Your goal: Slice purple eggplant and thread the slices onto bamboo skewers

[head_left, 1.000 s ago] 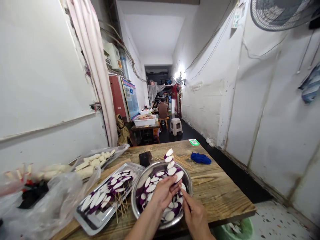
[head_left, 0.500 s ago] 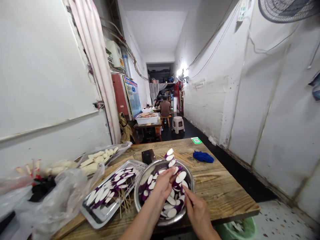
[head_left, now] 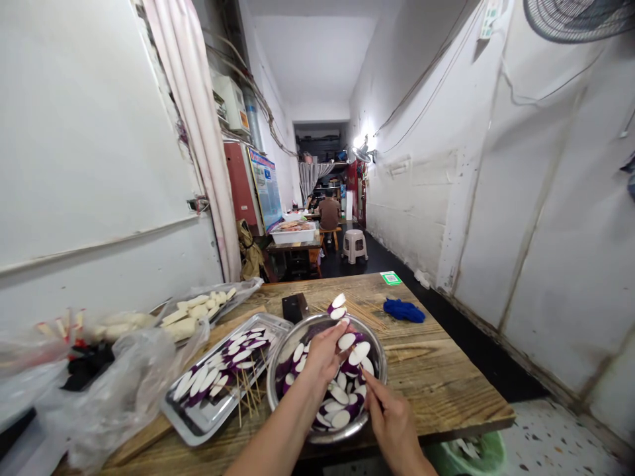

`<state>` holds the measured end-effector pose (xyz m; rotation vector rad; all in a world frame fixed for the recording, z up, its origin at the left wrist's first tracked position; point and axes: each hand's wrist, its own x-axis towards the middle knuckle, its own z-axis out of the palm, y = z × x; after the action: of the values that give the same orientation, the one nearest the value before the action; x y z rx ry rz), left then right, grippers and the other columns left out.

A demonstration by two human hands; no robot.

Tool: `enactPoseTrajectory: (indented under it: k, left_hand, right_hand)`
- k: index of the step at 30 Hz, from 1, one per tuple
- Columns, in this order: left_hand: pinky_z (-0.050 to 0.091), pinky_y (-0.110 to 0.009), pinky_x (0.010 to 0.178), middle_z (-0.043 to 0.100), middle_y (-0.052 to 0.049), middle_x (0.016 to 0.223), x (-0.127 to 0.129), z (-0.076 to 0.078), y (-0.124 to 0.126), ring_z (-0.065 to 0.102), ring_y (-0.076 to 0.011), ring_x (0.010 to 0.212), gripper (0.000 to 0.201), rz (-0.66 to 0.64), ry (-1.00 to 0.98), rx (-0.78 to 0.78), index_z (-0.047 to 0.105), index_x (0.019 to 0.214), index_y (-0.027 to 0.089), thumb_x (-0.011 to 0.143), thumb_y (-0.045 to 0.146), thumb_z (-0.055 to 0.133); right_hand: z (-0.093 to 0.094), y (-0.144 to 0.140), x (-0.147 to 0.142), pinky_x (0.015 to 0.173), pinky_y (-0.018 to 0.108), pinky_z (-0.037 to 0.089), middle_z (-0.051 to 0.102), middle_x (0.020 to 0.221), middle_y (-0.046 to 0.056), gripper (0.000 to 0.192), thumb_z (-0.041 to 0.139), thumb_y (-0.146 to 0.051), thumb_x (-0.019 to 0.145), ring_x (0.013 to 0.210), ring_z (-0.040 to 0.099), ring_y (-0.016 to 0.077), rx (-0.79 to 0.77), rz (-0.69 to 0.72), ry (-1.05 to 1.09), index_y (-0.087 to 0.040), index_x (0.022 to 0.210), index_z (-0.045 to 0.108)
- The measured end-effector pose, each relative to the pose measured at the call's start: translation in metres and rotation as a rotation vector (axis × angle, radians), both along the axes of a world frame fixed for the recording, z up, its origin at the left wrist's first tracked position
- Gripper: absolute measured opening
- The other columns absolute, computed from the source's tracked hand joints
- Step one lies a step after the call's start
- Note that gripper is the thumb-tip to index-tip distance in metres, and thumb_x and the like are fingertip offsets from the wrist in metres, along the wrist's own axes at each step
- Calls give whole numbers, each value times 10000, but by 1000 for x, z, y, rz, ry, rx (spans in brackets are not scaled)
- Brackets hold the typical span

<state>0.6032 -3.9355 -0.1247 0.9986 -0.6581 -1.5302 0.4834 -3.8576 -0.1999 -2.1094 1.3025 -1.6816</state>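
Observation:
Over a steel bowl point(head_left: 272, 395) of cut eggplant slices point(head_left: 340, 419), both my hands are at work on one skewer of eggplant slices point(head_left: 358, 354). My left hand point(head_left: 325, 352) is closed with its fingertips pinching slices near the far end. White cut faces with purple skin stick out beyond the fingers. My right hand point(head_left: 395, 415) grips the near end of the skewer, whose stick is mostly hidden by the fingers. Left of the bowl, a metal tray point(head_left: 184, 428) holds finished-looking eggplant skewers point(head_left: 221, 363), their bare sticks pointing toward me.
Loose bamboo skewers point(head_left: 368, 311), a blue cloth point(head_left: 403, 310) and a dark box point(head_left: 294, 307) lie behind the bowl. Plastic bags point(head_left: 133, 377) and pale cut pieces point(head_left: 198, 309) crowd the left. A green bin point(head_left: 489, 456) stands below the right edge. A person point(head_left: 329, 213) sits far back.
My left hand has slid outward along the skewer, so fewer slices show beyond its fingertips and more show between the hands. My right hand has stayed nearly in place.

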Motion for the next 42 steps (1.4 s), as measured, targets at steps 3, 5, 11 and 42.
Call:
enactPoseTrajectory:
  k: [3,5,11,42]
  left_hand:
    - [509,-277,581,646,-72,751,1,3,0,594,-136,606,196,-10,14,31,609,774,109,624,205,691]
    - [510,-285,588,646,-73,739,0,8,-1,601,-147,620,189,-5,48,44,603,784,110,637,202,679]
    - [496,-255,538,638,-70,691,-4,9,-1,595,-142,575,130,30,68,-6,589,758,98,659,156,651]
    - [427,-199,428,614,-50,677,6,1,-14,567,-114,516,267,119,57,-46,564,817,112,684,331,637]
  right_hand:
    - [1,0,0,678,227,522,673,919,119,334,370,-199,843,778,652,170,1,-12,1,-107,1060,605]
    - [3,0,0,691,227,519,668,936,119,334,370,-193,841,803,646,171,5,-5,8,-106,1063,604]
    - [4,2,1,658,223,524,689,856,88,336,367,-198,839,693,657,156,2,15,-6,-131,1064,607]
    - [3,4,0,557,206,503,677,718,88,357,369,-245,845,559,618,137,120,37,-38,-101,1082,593]
